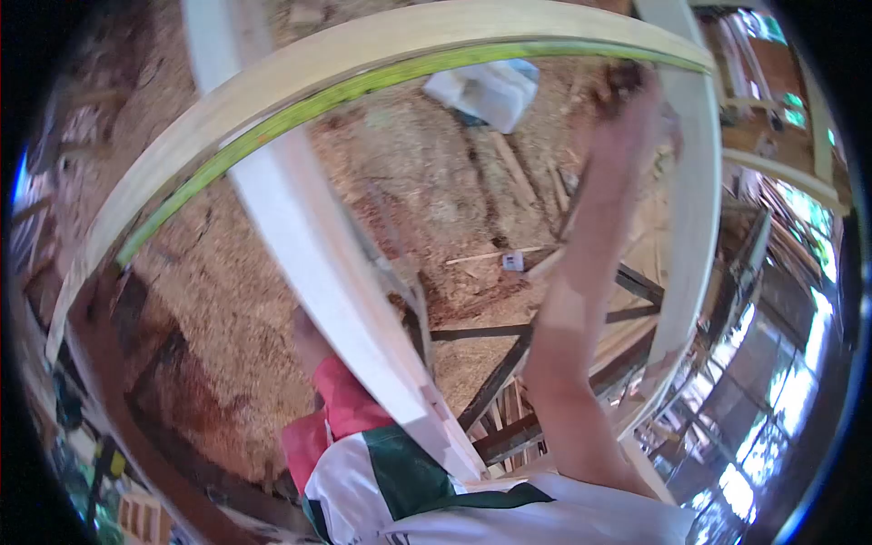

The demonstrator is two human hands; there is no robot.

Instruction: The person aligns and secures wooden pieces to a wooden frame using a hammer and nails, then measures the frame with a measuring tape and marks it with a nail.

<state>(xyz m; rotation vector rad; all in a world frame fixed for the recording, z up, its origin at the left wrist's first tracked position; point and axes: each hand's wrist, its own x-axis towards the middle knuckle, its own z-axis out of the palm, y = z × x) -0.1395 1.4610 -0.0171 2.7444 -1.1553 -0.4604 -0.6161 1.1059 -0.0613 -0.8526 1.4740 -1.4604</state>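
Observation:
My right hand (636, 100) is at the upper right, at the end of my outstretched arm. It is just below a yellow-green tape measure (363, 80) and beside a pale upright board (692, 182). Its fingers are smeared by motion, so their grip cannot be made out. The tape runs along the lower edge of a long pale wooden beam (381, 41), which looks curved in this view. Another pale beam (318, 263) passes below it, slanting down towards my body. My left hand does not show.
Sawdust covers the ground (227, 363). A white crumpled bag (486, 91), a small white object (513, 262) and wood scraps lie there. Dark metal bars (495, 377) cross below my arm. Stacked timber is at the right, and a brown crate (143, 520) at the lower left.

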